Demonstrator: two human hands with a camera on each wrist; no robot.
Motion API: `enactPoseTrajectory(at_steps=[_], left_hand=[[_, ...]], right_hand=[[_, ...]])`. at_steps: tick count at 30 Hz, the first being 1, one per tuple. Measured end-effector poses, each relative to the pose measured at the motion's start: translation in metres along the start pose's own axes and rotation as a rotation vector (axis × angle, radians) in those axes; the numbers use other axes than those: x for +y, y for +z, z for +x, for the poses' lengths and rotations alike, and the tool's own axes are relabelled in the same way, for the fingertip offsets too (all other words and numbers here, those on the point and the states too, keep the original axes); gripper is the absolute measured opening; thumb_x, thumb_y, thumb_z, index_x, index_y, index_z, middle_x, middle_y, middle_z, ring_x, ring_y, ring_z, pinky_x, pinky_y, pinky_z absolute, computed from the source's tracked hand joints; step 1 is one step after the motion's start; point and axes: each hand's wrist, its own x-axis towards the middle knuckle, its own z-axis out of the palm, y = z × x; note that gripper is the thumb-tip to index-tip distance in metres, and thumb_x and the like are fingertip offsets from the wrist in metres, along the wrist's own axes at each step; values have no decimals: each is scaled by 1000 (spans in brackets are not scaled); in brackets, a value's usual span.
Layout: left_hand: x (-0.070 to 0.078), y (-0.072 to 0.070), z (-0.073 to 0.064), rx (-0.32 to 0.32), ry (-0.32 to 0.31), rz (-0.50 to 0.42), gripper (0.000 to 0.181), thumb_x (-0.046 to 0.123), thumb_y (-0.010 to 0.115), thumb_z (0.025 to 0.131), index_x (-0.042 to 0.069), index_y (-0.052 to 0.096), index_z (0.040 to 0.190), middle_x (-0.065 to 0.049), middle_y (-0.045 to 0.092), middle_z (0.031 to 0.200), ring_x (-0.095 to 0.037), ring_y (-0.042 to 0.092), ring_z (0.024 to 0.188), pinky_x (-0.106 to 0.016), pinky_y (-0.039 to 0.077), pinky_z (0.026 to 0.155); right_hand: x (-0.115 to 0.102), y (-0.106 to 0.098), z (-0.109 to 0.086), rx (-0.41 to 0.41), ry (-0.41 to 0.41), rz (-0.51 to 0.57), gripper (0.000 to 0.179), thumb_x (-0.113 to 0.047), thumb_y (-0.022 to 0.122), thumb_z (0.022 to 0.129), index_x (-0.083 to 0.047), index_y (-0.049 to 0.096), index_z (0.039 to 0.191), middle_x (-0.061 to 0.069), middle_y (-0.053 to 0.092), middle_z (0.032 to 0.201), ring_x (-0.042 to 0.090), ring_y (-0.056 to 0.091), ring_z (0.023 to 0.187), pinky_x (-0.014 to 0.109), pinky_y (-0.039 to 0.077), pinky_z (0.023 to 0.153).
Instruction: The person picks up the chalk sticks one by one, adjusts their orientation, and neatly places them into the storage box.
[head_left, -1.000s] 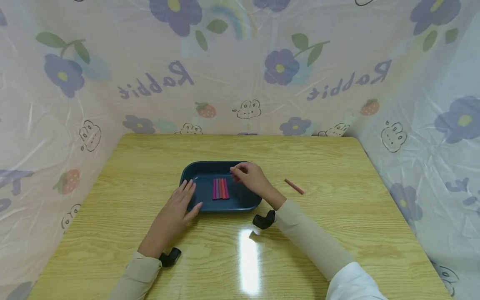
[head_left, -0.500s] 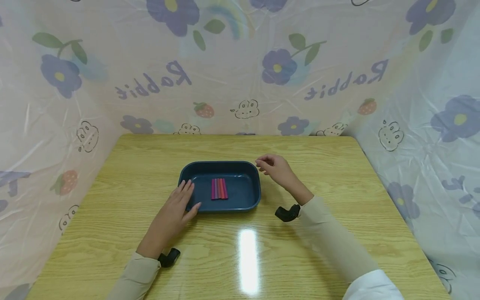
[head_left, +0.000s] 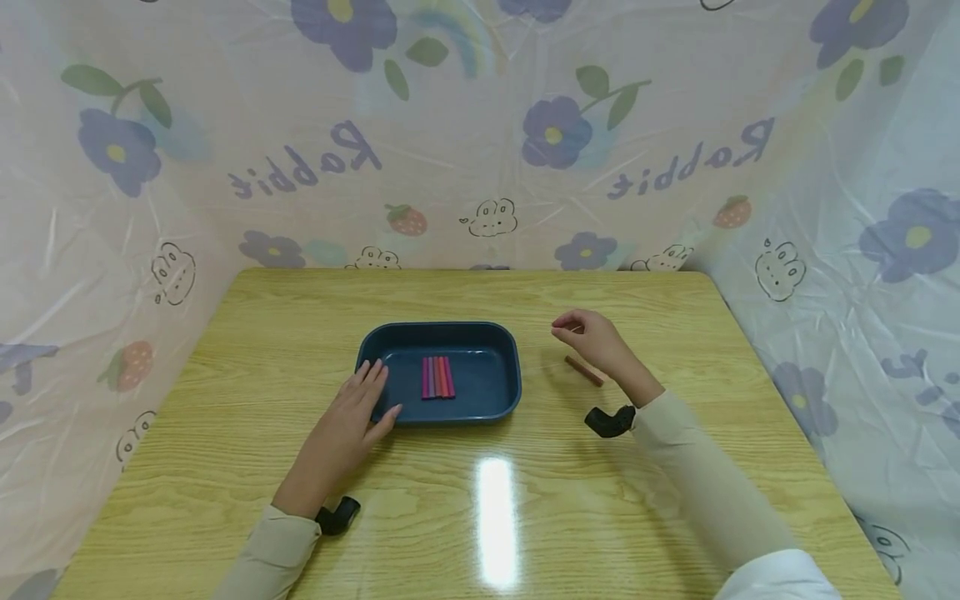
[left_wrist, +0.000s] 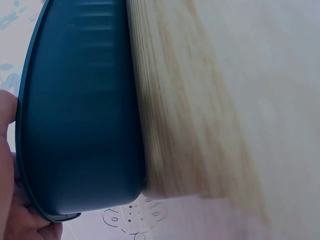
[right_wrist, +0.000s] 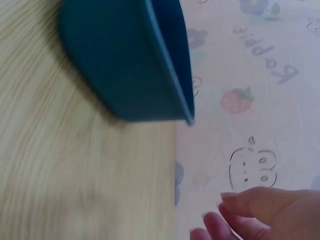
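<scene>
My left hand (head_left: 347, 417) rests on the left end of a dark blue rectangular tray (head_left: 480, 417), its extended fingers lying over the rim. In the left wrist view, parts of that hand (left_wrist: 20, 220) show along the tray's rim. Inside the tray, several thin sticks (head_left: 438, 378) in pink, purple and red lie side by side. My right hand (head_left: 596, 340) hovers to the right of the tray, fingers loosely bent and holding nothing. Just below it in the head view, a single reddish-brown stick (head_left: 583, 372) lies slanted on the table.
The wood-grain table (head_left: 300, 317) stretches around the tray, with a bright reflection in front. A printed curtain (head_left: 450, 150) with flowers and rabbits hangs behind and at both sides. Each wrist carries a black camera mount (head_left: 609, 422).
My right hand has moved from over the tray out to the right, above the loose stick. The left hand stays on the tray, and the row of sticks lies as before.
</scene>
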Motion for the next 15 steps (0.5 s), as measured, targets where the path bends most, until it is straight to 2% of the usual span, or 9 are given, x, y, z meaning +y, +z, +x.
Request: enactPoseTrajectory(at_steps=[8,15], left_hand=[[0,0,0,-11,-4,0,68,40,52,94,3,27,146,-11,22,151,-26,13,140,-48,19,109],[2,-2,0,-8,-7,1,68,40,52,94,4,27,146,-10,22,152,-26,13,140,-48,19,109]], right_hand=[[28,-3,-4,-41,56,-94,29,-24,55,95,-2,62,112,13,61,106,30,57,99,47,45,87],[44,-4,-10,-60,105,-115,27,-20,56,94,1,61,110,17,60,104,32,56,98,45,46,84]])
